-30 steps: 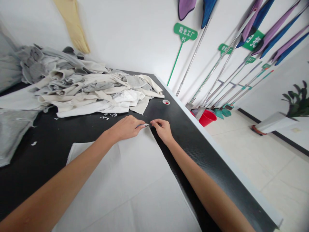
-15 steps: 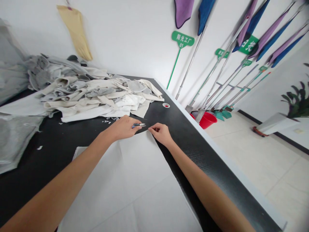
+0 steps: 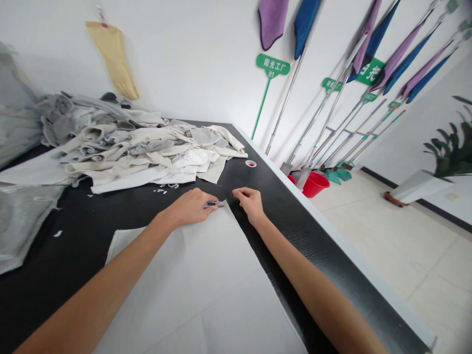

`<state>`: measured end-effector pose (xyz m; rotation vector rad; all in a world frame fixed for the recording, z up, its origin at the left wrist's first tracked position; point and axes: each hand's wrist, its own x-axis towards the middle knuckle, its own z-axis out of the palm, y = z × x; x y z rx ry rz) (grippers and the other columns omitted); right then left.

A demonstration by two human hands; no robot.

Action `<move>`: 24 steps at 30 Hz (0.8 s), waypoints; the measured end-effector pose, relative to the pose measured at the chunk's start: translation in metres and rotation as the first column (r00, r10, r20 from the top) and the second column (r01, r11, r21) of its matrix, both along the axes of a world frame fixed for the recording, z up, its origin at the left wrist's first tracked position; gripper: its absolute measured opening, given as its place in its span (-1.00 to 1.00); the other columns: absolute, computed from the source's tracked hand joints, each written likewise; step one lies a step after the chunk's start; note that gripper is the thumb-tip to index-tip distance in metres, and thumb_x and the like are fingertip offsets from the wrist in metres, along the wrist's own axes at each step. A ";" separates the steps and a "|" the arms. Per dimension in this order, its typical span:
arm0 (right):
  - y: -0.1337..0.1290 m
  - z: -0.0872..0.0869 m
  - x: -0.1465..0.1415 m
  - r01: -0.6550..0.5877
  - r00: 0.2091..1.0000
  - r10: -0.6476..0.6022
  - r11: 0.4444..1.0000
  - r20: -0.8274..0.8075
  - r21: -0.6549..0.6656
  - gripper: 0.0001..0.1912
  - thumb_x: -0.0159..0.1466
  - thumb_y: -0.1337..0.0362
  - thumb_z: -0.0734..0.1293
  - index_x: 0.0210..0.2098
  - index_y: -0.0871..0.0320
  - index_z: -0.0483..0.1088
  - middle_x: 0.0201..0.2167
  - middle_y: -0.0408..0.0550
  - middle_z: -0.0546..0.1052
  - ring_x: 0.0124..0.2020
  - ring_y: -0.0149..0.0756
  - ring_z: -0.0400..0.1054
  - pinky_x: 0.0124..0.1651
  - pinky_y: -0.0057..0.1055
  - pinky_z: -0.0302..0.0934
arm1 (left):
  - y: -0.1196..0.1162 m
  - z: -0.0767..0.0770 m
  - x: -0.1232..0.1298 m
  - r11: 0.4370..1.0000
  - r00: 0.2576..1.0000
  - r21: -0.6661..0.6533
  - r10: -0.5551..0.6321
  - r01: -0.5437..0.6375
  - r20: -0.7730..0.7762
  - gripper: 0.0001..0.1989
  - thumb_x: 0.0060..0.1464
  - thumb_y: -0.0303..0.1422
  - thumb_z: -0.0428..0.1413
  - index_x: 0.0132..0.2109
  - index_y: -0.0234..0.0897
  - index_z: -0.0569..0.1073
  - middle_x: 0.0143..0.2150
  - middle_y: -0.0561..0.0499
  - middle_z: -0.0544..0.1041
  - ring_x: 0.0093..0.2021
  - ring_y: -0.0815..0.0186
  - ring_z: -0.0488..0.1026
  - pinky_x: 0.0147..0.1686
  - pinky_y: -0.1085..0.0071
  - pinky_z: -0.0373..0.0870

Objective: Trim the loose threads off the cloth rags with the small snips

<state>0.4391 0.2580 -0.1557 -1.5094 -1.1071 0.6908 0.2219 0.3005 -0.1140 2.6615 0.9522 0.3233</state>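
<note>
A white cloth (image 3: pixel 221 275) lies flat on a black table (image 3: pixel 295 211), spreading from its far corner near the centre toward six and seven o'clock. Taking that corner as the clock's middle, the left hand (image 3: pixel 193 206) is at nine, grasping small clippers (image 3: pixel 216 203) whose tips are at the corner. The right hand (image 3: pixel 250 204), at three, is just apart from the cloth, fingers curled; I cannot tell whether they pinch anything. A small white dish (image 3: pixel 250 163) with something red inside sits toward one. A heap of white and grey fabric (image 3: pixel 155 147) fills ten o'clock. Beyond the table, a red bucket (image 3: pixel 316 185) stands near three.
</note>
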 end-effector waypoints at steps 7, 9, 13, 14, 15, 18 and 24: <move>-0.005 0.006 -0.002 0.061 0.998 -0.059 0.995 -0.030 0.073 -0.56 0.12 -0.03 0.39 -0.29 0.26 0.61 -0.42 -0.01 0.59 -0.49 -0.37 0.31 -0.51 -0.47 0.15 | -0.017 0.040 -0.011 0.993 0.996 0.085 0.085 -0.084 -0.001 -0.61 0.28 -0.18 0.01 0.11 -0.20 0.54 -0.05 -0.12 0.65 -0.06 0.06 0.59 -0.08 0.25 0.44; -0.012 0.019 -0.007 0.023 1.000 -0.023 0.994 -0.001 0.104 -0.59 0.09 -0.02 0.43 -0.33 0.25 0.61 -0.44 -0.02 0.58 -0.48 -0.35 0.32 -0.49 -0.46 0.15 | -0.034 0.065 -0.026 0.986 0.993 0.125 0.113 -0.111 -0.012 -0.65 0.27 -0.20 0.02 0.08 -0.17 0.56 -0.10 -0.11 0.66 -0.09 0.05 0.59 -0.11 0.24 0.45; -0.028 0.066 -0.031 -0.103 0.994 0.095 0.980 0.058 0.171 -0.65 0.08 0.02 0.48 -0.39 0.22 0.60 -0.45 -0.04 0.57 -0.42 -0.32 0.35 -0.43 -0.44 0.18 | -0.091 0.123 -0.077 0.959 0.980 0.214 0.197 -0.185 -0.039 -0.68 0.29 -0.22 0.03 0.08 -0.14 0.54 -0.14 -0.11 0.65 -0.10 0.04 0.59 -0.12 0.21 0.46; -0.032 0.080 -0.043 -0.154 0.986 0.140 0.970 0.087 0.187 -0.68 0.09 0.04 0.49 -0.39 0.20 0.60 -0.43 -0.05 0.58 -0.39 -0.30 0.37 -0.39 -0.43 0.20 | -0.109 0.135 -0.092 0.951 0.974 0.231 0.222 -0.205 -0.048 -0.68 0.30 -0.22 0.02 0.09 -0.16 0.53 -0.13 -0.12 0.65 -0.09 0.03 0.58 -0.13 0.19 0.47; -0.037 0.094 -0.057 -0.217 0.972 0.191 0.955 0.137 0.205 -0.71 0.11 0.06 0.49 -0.38 0.19 0.60 -0.42 -0.05 0.59 -0.37 -0.29 0.39 -0.36 -0.42 0.22 | -0.129 0.145 -0.107 0.943 0.967 0.244 0.246 -0.224 -0.061 -0.68 0.30 -0.22 0.02 0.10 -0.17 0.52 -0.15 -0.12 0.64 -0.11 0.02 0.58 -0.15 0.17 0.48; -0.056 0.129 -0.117 -0.483 0.849 0.395 0.849 0.350 0.212 -0.79 0.22 0.14 0.44 -0.36 0.17 0.60 -0.37 -0.03 0.60 -0.31 -0.28 0.44 -0.33 -0.44 0.25 | -0.196 0.157 -0.152 0.926 0.944 0.254 0.313 -0.279 -0.101 -0.70 0.31 -0.25 0.01 0.11 -0.14 0.48 -0.24 -0.03 0.62 -0.24 0.05 0.59 -0.28 0.16 0.51; -0.099 0.143 -0.276 -0.883 0.406 0.672 0.462 0.619 0.077 -0.86 0.31 0.35 0.37 -0.32 0.18 0.60 -0.36 -0.06 0.59 -0.40 -0.41 0.41 -0.36 -0.51 0.22 | -0.308 0.109 -0.236 0.829 0.923 0.408 0.366 -0.382 0.121 -0.66 0.41 -0.24 -0.19 0.12 -0.11 0.40 -0.28 0.06 0.62 -0.46 0.28 0.58 -0.57 0.38 0.44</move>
